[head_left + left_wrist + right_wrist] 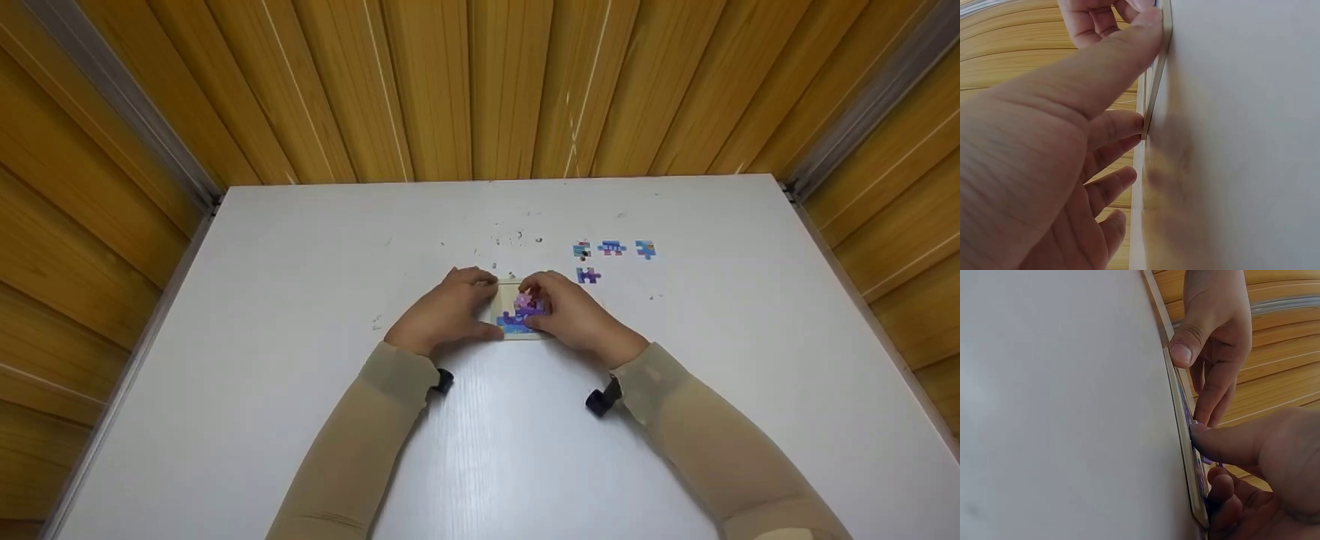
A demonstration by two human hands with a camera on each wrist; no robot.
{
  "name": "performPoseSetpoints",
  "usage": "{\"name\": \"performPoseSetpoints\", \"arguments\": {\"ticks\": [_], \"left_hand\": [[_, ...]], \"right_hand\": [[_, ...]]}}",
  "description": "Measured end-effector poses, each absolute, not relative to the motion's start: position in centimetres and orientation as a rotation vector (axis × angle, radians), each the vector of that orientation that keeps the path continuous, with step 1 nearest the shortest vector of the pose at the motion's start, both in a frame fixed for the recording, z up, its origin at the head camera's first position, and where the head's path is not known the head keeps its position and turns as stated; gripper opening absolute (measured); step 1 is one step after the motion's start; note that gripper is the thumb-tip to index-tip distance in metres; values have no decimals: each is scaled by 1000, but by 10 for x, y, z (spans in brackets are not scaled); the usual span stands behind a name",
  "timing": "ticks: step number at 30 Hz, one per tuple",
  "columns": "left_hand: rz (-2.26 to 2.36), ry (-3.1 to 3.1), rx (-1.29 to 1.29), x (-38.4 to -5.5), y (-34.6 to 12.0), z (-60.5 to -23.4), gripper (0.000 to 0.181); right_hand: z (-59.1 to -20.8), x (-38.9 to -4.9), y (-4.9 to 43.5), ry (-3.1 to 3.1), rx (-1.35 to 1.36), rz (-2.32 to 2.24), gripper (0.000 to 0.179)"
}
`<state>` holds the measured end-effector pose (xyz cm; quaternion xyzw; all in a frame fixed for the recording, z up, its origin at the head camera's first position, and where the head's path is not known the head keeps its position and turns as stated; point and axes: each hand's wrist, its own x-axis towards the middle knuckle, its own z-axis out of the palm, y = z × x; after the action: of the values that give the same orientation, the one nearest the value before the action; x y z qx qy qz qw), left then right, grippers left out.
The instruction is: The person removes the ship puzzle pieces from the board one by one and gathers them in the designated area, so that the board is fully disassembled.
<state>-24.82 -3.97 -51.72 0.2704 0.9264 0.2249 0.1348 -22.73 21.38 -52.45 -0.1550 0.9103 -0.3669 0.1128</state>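
From here I see the left hand (448, 309) gripping the left side of the puzzle tray (525, 337), thumb near, fingers far. The right hand (574, 311), over the tray's right side, seems to pinch a pink piece (523, 300), partly hidden. Four loose pieces (611, 247) lie far right.

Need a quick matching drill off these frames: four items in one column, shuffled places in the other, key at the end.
Items
1. Left hand
2. Right hand
3. Four loose puzzle pieces
4. Wood-look panels

Places
A. Beyond the far edge of the white table
B. At the left side of the puzzle tray, thumb and fingers gripping it
C. Lying on the table, right of the tray and toward the far side
D. At the tray's right part, fingers over the puzzle picture

Pairs: 1-B, 2-D, 3-C, 4-A
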Motion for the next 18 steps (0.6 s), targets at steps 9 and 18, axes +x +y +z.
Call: {"name": "performPoseSetpoints", "arguments": {"ticks": [9, 18], "left_hand": [[664, 2677, 795, -247, -40, -516, 85], [654, 2675, 774, -246, -40, -514, 85]], "right_hand": [[-524, -226, 214, 2677, -414, -1094, 49], [-525, -227, 213, 2662, -380, -1102, 51]]}}
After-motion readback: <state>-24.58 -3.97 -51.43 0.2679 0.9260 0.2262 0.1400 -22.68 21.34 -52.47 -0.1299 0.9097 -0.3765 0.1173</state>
